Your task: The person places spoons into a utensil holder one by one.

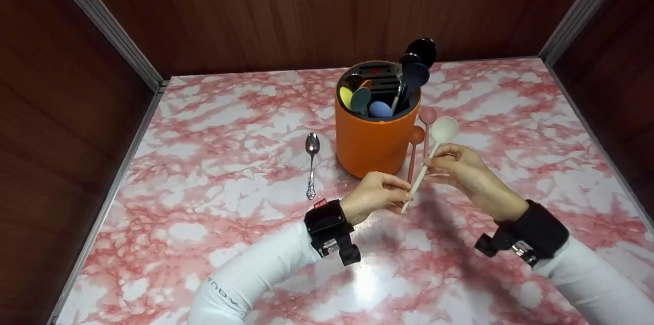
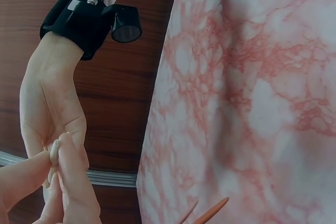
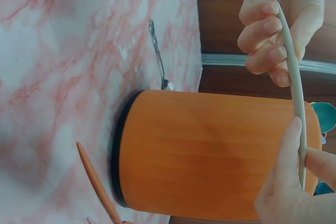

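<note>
A cream-coloured spoon is held up off the table between both hands, its bowl pointing away and to the right. My right hand pinches the handle just below the bowl. Near the handle's lower end, the thumb and fingers of my left hand pinch it too. In the right wrist view the spoon's handle runs from one hand to the other in front of the orange holder. An orange-red spoon and a pink spoon lie on the table just beyond the hands.
The orange utensil holder stands upright, with a yellow spoon, a dark green spoon, a blue spoon and black utensils inside. A metal spoon lies left of it. Wood-look walls enclose the marbled table.
</note>
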{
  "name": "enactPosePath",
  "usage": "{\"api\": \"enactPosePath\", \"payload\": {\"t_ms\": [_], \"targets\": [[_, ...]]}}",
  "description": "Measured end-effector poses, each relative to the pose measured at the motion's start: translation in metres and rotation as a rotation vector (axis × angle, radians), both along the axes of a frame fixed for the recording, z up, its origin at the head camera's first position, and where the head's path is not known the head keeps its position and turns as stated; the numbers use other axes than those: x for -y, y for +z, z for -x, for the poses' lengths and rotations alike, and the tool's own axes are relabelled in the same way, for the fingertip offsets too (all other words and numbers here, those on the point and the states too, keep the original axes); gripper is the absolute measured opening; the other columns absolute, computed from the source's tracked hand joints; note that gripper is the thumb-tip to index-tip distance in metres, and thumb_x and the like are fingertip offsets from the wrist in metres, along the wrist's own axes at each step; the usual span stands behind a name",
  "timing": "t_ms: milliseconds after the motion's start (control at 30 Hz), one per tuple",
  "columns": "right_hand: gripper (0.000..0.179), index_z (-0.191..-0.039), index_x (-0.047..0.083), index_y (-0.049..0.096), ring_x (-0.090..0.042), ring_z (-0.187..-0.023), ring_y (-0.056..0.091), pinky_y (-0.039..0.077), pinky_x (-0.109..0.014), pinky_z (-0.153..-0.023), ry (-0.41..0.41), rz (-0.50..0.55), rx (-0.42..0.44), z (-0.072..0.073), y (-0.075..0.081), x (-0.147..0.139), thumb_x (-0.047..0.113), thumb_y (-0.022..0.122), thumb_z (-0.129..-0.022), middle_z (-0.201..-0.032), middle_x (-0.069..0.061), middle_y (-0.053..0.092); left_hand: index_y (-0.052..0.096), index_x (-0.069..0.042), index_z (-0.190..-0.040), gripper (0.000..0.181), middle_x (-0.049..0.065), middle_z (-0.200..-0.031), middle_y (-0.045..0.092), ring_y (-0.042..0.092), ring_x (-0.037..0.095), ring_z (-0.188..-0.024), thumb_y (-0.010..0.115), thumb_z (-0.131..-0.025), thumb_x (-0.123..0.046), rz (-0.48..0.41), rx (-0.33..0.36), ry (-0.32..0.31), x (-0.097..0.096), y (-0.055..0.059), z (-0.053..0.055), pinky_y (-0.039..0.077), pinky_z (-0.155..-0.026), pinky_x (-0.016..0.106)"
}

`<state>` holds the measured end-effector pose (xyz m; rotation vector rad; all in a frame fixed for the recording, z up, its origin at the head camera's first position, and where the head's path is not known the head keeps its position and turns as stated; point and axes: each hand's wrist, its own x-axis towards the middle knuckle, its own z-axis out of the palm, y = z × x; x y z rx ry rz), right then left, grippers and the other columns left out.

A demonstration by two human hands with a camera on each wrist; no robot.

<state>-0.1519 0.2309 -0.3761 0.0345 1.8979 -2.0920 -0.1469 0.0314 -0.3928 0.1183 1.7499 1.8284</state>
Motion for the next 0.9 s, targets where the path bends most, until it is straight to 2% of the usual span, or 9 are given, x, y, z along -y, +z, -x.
{"api": "enactPosePath", "payload": {"t_ms": [167, 367, 633, 767, 833, 900], "targets": [[0.011, -0.098, 0.002, 0.051, -0.016, -0.087, 0.064, 0.055, -0.034, -0.088, 0.002, 0.017, -0.005, 0.001, 0.007, 0.0, 0.007, 0.061, -0.096, -0.094, -0.005, 0.059, 0.063, 0.016, -0.108, 0.021, 0.022, -0.091, 0.069, 0.06, 0.012, -0.065, 0.062, -0.087, 0.012, 0.002, -0.017, -0.01, 0.0, 0.008, 0.001, 0.059, -0.066, 0.026], [0.008, -0.094, 0.004, 0.053, -0.015, -0.083, 0.063, 0.057, -0.032, -0.085, -0.02, 0.029, -0.006, 0.004, 0.018, 0.001, 0.005, 0.06, -0.095, -0.089, -0.003, 0.06, 0.062, 0.016, -0.107, 0.02, 0.026, -0.093, 0.068, 0.059, 0.012, -0.064, 0.062, -0.087, 0.011, -0.006, -0.033, -0.022, 0.001, 0.019, 0.004, 0.059, -0.065, 0.026], [0.009, -0.098, 0.003, 0.052, -0.016, -0.085, 0.064, 0.057, -0.032, -0.084, -0.027, 0.066, -0.051, 0.008, 0.029, 0.001, 0.003, 0.06, -0.095, -0.091, -0.006, 0.061, 0.063, 0.016, -0.109, 0.021, 0.02, -0.087, 0.067, 0.059, 0.013, -0.064, 0.061, -0.089, 0.012, 0.002, -0.083, -0.01, 0.001, 0.032, 0.007, 0.06, -0.067, 0.028], [0.015, -0.1, 0.001, 0.05, -0.016, -0.085, 0.064, 0.058, -0.032, -0.083, -0.04, 0.085, -0.063, 0.009, 0.033, 0.001, 0.005, 0.063, -0.094, -0.089, -0.005, 0.062, 0.063, 0.016, -0.11, 0.021, 0.023, -0.089, 0.067, 0.059, 0.013, -0.063, 0.06, -0.089, 0.013, -0.007, -0.107, 0.0, 0.0, 0.035, 0.008, 0.06, -0.068, 0.029], [0.015, -0.1, 0.0, 0.05, -0.016, -0.084, 0.064, 0.058, -0.033, -0.083, -0.043, 0.096, -0.074, 0.009, 0.034, 0.001, 0.005, 0.063, -0.094, -0.089, -0.005, 0.062, 0.062, 0.016, -0.11, 0.022, 0.021, -0.088, 0.066, 0.058, 0.012, -0.063, 0.06, -0.089, 0.013, -0.008, -0.118, 0.005, -0.001, 0.037, 0.008, 0.06, -0.069, 0.03], [0.013, -0.099, 0.001, 0.051, -0.016, -0.085, 0.064, 0.057, -0.033, -0.083, -0.047, 0.11, -0.085, 0.009, 0.036, 0.001, 0.004, 0.063, -0.094, -0.089, -0.005, 0.061, 0.063, 0.016, -0.109, 0.021, 0.025, -0.092, 0.066, 0.058, 0.012, -0.065, 0.06, -0.089, 0.013, 0.001, -0.14, 0.01, -0.001, 0.038, 0.008, 0.06, -0.069, 0.029]]}}
